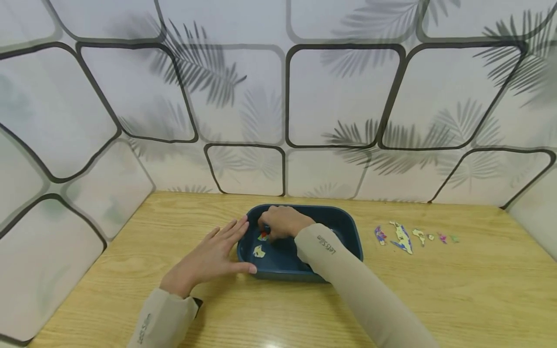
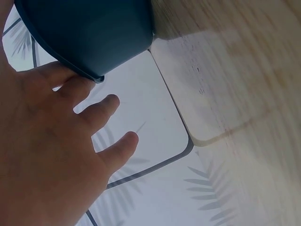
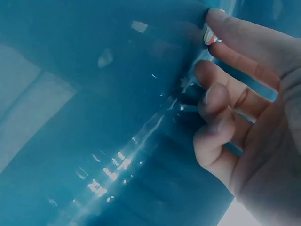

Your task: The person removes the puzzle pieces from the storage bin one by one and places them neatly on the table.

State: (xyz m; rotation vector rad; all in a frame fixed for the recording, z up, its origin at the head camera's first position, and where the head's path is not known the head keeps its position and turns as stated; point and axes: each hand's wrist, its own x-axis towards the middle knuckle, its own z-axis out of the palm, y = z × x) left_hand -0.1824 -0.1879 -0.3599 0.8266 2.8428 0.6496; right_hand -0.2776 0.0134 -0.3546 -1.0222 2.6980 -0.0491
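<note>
A dark blue rectangular basin [image 1: 283,276] stands on the wooden table. My left hand [image 1: 213,256] rests at its left end, fingers spread and fairly straight. In the left wrist view, fingertips of that hand [image 2: 56,127] touch the basin's rim [image 2: 96,79]. My right hand [image 1: 283,222] reaches down inside the basin. Between its thumb and index finger it pinches a small flat red, green and white piece [image 3: 209,36], its other fingers curled. Just in front of it, a pale yellow flat cutout [image 1: 259,251] lies on the basin's left side. The right forearm hides part of the basin.
To the right of the basin lies a row of small flat cutouts: a purple-red one [image 1: 380,235], a large yellow and blue one [image 1: 402,238], a pale yellow one [image 1: 419,236], and several smaller ones. A patterned wall covering [image 1: 330,96] rises behind the table [image 1: 478,290].
</note>
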